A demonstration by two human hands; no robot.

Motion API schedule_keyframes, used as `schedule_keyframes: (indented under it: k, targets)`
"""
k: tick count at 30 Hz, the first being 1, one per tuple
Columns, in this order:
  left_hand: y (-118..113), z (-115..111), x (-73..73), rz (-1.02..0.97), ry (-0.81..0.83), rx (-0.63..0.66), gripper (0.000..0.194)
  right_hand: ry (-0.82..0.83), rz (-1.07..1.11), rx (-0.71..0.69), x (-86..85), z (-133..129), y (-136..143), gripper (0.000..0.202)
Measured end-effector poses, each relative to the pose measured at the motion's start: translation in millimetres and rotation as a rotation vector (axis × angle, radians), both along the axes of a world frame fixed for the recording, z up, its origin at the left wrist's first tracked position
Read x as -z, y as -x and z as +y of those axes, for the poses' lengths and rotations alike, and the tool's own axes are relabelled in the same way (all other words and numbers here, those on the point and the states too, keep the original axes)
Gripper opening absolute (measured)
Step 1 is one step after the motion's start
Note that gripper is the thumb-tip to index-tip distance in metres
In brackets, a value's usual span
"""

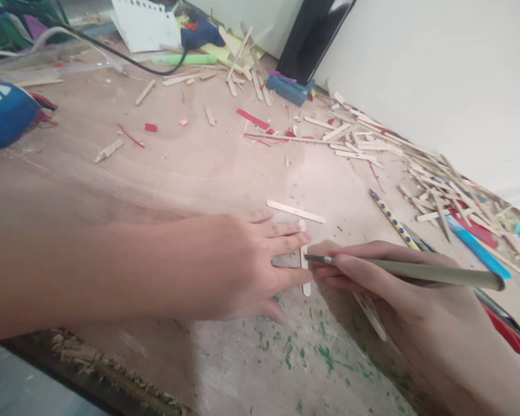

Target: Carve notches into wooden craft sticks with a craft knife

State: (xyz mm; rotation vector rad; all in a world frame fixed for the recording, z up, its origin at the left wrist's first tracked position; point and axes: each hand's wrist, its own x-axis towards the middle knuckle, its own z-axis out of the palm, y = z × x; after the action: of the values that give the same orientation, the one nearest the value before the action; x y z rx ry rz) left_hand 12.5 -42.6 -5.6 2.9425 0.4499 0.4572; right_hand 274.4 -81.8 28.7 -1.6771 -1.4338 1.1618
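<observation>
Head view: the left hand (249, 263) is laid palm down on the worktable (156, 185), its fingers spread apart and nothing clasped in them. By its fingertips a short wooden stick (304, 252) is pressed against the tabletop; the stick is set nearly upright in the picture, its rounded ends left exposed above and below the fingers. By the right hand (403, 294) a knife (433, 273) with a grey-green handle is gripped like a pen, the fingers closed around it near the blade. The blade tip is held at the middle of the stick, between the spread fingers; whether the wood has been cut cannot be told. Just beyond the left fingertips a second stick (295, 211) is seen lying crosswise. Another stick (370, 316) is partly covered by the right hand. Near that hand a dotted pencil (392, 218) and a blue strip (479, 245) are found, with a heap of loose sticks (437, 193) spread along the wall (450, 75).
</observation>
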Motion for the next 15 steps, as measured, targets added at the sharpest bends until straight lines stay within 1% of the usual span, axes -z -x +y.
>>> schedule_keyframes:
  k: [3, 5, 11, 15]
  targets:
    - [1.6, 1.3, -3.6, 0.028, 0.009, 0.02, 0.058, 0.031, 0.077, 0.03, 3.7, 0.1, -2.1, 0.021]
    - [2.2, 1.4, -4.3, 0.035, 0.007, 0.014, 0.059, 0.032, 0.085, 0.054, 4.6, -1.1, -4.1, 0.022]
    - [0.9, 0.9, -3.8, 0.014, 0.001, 0.012, 0.059, -0.009, 0.038, 0.046, 5.9, -3.6, -4.1, 0.022]
    - [0.1, -0.1, -3.4, 0.005, 0.003, 0.009, 0.059, -0.059, -0.094, 0.061, 2.3, -5.4, 0.7, 0.024]
